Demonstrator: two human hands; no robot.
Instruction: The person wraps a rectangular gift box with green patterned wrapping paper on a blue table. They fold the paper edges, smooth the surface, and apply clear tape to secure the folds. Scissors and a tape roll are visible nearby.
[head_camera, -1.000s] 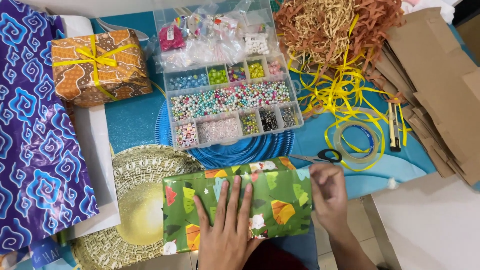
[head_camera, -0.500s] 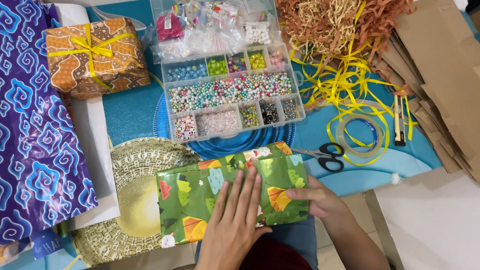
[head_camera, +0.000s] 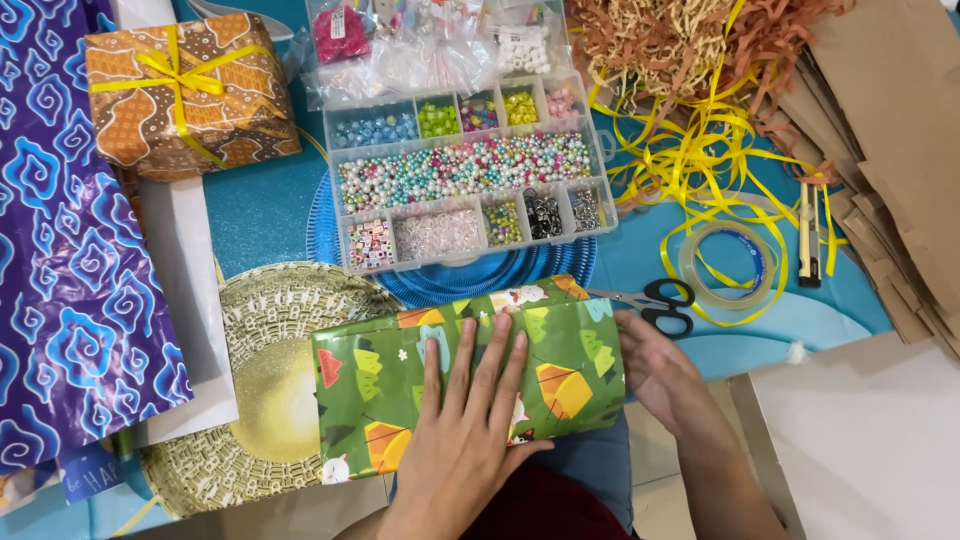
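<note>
A box wrapped in green patterned paper (head_camera: 380, 390) lies at the table's near edge, partly over a gold woven placemat (head_camera: 260, 320). My left hand (head_camera: 465, 430) rests flat on top of it, fingers spread and pointing away from me. My right hand (head_camera: 655, 375) presses against the box's right end, fingers folded on the paper there. Black-handled scissors (head_camera: 655, 300) lie just beyond my right hand, close to a roll of clear tape (head_camera: 728, 265).
A clear bead organiser (head_camera: 465, 175) sits on a blue round mat behind the box. An orange wrapped gift with yellow ribbon (head_camera: 185, 90) is at far left, above blue-purple wrapping paper (head_camera: 70, 290). Yellow ribbon (head_camera: 690, 150), paper shred and brown paper bags (head_camera: 890, 140) fill the right.
The green box has been turned and shifted left, now tilted. My right hand moved from the top right corner near the scissors down to the box's right end.
</note>
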